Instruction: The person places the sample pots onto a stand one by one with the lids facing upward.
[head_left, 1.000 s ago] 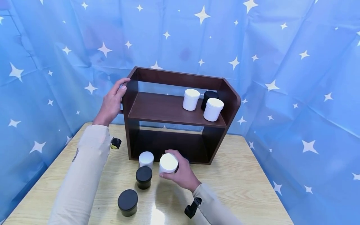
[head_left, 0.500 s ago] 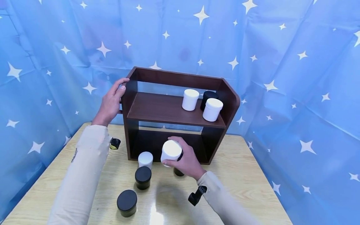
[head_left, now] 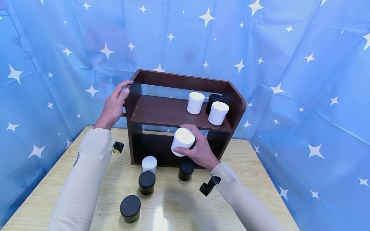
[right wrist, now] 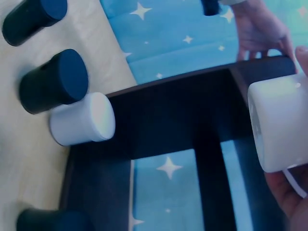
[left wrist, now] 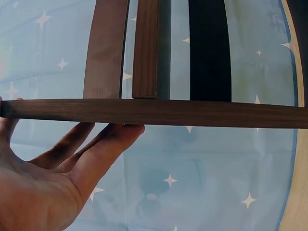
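My right hand holds a white lidded jar in front of the gap between the shelf's two levels. In the right wrist view, that white jar is at the right edge, a thumb and fingers around it. On the left, my left hand rests against the side panel of the dark brown two-tier shelf. Its straight fingers touch the panel's outer face, with one fingertip at the panel's end. Two white jars and a black jar stand on the upper level, towards the right.
Before the shelf on the wooden table stand a white jar, a black jar close to it, another black jar nearer the front, and a black jar below my right hand. A blue starry curtain hangs behind.
My right hand has lifted the white jar up and to the right, away from the table, uncovering the black jar beneath. The left hand stays at the side panel.
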A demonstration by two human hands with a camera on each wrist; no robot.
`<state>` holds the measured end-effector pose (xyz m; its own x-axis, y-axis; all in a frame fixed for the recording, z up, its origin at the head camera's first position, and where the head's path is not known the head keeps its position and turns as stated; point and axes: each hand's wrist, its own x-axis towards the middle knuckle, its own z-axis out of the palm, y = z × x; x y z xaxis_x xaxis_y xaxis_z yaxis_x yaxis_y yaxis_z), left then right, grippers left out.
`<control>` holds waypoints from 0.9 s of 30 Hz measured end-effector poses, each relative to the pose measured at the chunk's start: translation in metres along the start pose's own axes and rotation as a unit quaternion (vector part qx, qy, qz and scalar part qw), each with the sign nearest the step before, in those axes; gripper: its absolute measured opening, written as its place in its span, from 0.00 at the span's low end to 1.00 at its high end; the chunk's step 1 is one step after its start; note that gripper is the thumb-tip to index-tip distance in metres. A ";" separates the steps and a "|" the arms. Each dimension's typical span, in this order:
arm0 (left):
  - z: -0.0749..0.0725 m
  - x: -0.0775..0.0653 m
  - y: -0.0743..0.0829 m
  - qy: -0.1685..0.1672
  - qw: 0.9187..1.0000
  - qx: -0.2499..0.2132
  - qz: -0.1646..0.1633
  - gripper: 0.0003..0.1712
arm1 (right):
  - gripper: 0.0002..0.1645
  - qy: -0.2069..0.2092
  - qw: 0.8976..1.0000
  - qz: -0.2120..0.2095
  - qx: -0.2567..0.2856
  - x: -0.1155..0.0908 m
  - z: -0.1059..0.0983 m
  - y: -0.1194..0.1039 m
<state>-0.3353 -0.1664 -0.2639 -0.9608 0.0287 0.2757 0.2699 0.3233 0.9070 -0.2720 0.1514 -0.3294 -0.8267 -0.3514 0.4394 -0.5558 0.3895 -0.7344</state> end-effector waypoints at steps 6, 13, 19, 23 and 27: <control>-0.001 0.000 0.000 0.002 1.000 -0.003 0.001 0.28 | 0.43 0.023 1.000 0.011 0.003 0.016 -0.018 -0.004; -0.001 0.000 -0.001 0.001 1.000 -0.010 -0.002 0.27 | 0.42 0.053 0.998 0.021 -0.002 0.035 -0.032 -0.011; 0.001 -0.001 -0.001 0.004 1.000 -0.009 -0.001 0.27 | 0.42 0.081 0.996 0.036 -0.029 0.046 -0.038 -0.017; 0.002 -0.002 -0.001 0.004 1.000 -0.007 0.000 0.27 | 0.43 0.109 0.991 0.047 -0.064 0.051 -0.040 -0.021; 0.002 -0.002 0.000 0.004 1.000 -0.007 0.000 0.27 | 0.44 0.136 0.984 0.059 -0.103 0.056 -0.041 -0.024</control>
<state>-0.3335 -0.1645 -0.2650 -0.9601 0.0209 0.2789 0.2714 0.3101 0.9111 -0.3086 0.1571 -0.2666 -0.8638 -0.0638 0.4998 -0.4374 0.5874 -0.6809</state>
